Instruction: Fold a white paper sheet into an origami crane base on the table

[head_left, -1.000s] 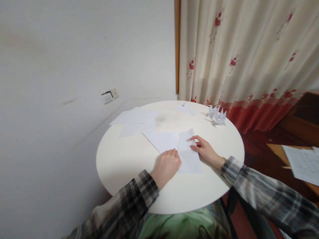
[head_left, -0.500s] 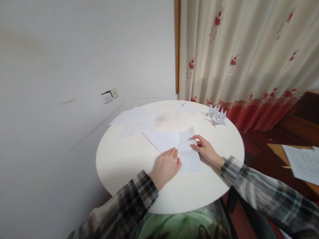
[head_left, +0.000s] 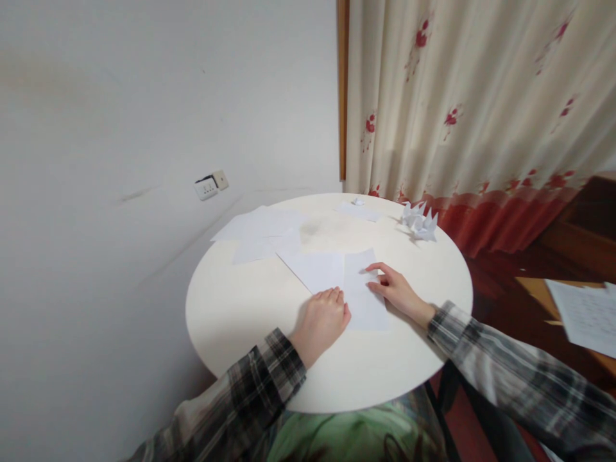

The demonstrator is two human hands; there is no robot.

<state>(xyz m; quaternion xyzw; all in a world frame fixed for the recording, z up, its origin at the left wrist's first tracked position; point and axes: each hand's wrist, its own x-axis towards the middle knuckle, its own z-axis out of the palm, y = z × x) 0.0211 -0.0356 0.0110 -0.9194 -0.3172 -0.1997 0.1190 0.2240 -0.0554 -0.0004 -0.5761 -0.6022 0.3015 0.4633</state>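
A white sheet of paper (head_left: 315,269) lies on the round white table (head_left: 231,327), its left part tapering to a slanted edge. Against its right side is an upright rectangular piece of paper (head_left: 363,308); whether the two are joined I cannot tell. My left hand (head_left: 322,324) rests palm down over the lower middle of the paper, fingers flat and close together. My right hand (head_left: 397,289) lies at the right piece's right edge, thumb and index finger apart, fingertips on its surface.
Several folded paper cranes (head_left: 419,223) stand at the back right. More white sheets (head_left: 262,224) lie at the back left. Near the far edge, a small folded piece (head_left: 358,201) sits by another sheet (head_left: 359,210). A wall is close on the left.
The right piece of paper lies slightly flatter, its top edge a little lower. My right index finger has shifted slightly left. My left hand has hardly moved.
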